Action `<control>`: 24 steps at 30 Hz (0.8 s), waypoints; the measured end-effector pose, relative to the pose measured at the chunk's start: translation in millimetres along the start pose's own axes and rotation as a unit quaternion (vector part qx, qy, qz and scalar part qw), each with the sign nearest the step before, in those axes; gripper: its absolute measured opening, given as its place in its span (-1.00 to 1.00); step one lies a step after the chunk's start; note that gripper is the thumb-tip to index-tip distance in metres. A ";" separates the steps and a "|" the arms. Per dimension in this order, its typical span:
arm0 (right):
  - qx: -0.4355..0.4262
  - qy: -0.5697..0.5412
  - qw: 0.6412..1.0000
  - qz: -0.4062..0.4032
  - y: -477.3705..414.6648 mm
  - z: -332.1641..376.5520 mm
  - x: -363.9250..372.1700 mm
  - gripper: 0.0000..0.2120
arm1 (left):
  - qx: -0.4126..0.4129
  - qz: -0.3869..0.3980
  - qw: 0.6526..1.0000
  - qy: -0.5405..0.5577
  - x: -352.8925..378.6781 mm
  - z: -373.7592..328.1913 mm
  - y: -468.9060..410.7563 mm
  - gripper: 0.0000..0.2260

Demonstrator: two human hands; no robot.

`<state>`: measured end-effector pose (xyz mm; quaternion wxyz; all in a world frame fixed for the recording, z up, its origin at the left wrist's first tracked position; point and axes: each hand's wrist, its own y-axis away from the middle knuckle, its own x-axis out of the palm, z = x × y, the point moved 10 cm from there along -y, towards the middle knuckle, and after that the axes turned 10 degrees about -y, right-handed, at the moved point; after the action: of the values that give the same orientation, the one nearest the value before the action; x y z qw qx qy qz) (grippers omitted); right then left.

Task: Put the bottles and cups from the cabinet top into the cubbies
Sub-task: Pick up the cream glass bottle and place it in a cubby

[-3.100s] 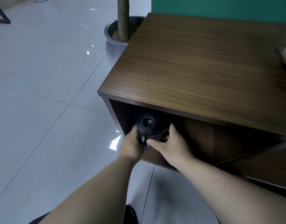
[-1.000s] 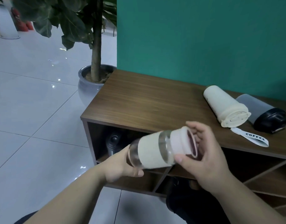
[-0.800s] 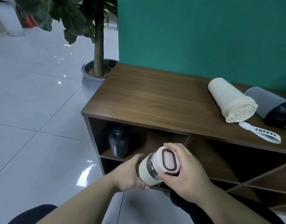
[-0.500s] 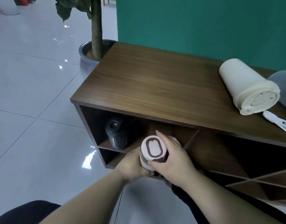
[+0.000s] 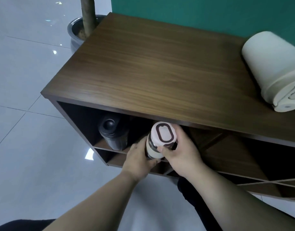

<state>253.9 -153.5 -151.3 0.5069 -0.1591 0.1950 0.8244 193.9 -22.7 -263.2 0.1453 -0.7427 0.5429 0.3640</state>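
Both hands hold a cream glass cup (image 5: pixel 157 142) with a pale pink lid at the mouth of the top left cubby. My left hand (image 5: pixel 138 158) wraps its lower body from the left. My right hand (image 5: pixel 180 152) grips the lid end from the right. The cup's base points into the cubby, just under the edge of the wooden cabinet top (image 5: pixel 151 69). A black bottle (image 5: pixel 112 133) stands inside the same cubby to the left. A cream tumbler (image 5: pixel 273 70) lies on its side on the cabinet top at the far right.
A grey plant pot (image 5: pixel 75 31) with a trunk stands on the tiled floor beside the cabinet's left end. A green wall (image 5: pixel 193 10) runs behind the cabinet. Lower cubbies with diagonal dividers (image 5: pixel 268 180) lie to the right.
The cream cup came down from in front of the cabinet top and turned base-first toward the top left cubby. My view dropped closer, so the grey and black cup on the right left the frame.
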 end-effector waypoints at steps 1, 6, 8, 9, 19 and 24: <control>0.002 0.006 1.000 -0.001 -0.8 -1.2 0.6 -0.36 | -0.005 -0.011 1.000 -0.002 0.3 0.6 -1.0 -0.29; -0.001 0.011 1.000 -0.009 -2.6 -1.4 2.2 -0.31 | -0.019 -0.076 0.996 -0.042 3.1 -1.9 -2.9 -0.33; 0.001 0.010 1.000 -0.021 -2.6 -2.5 1.9 -0.31 | -0.019 -0.085 0.995 -0.057 2.7 -3.7 -3.3 -0.32; 0.005 0.008 0.999 -0.032 -2.7 -4.1 1.0 -0.31 | -0.016 -0.082 0.995 -0.055 3.7 -3.8 -4.2 -0.30; 0.020 -0.017 0.996 -0.091 2.5 -8.0 -3.2 -0.29 | 0.004 -0.039 0.998 -0.039 1.9 3.9 -5.5 -0.28; 0.015 -0.020 0.995 -0.098 4.0 -6.2 -3.8 -0.28 | 0.008 -0.039 0.998 -0.049 -0.2 0.4 -3.6 -0.32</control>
<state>252.4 -161.0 -154.3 0.5912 -0.1537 0.1807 0.7709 197.0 -21.0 -264.0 0.1915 -0.7434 0.5088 0.3895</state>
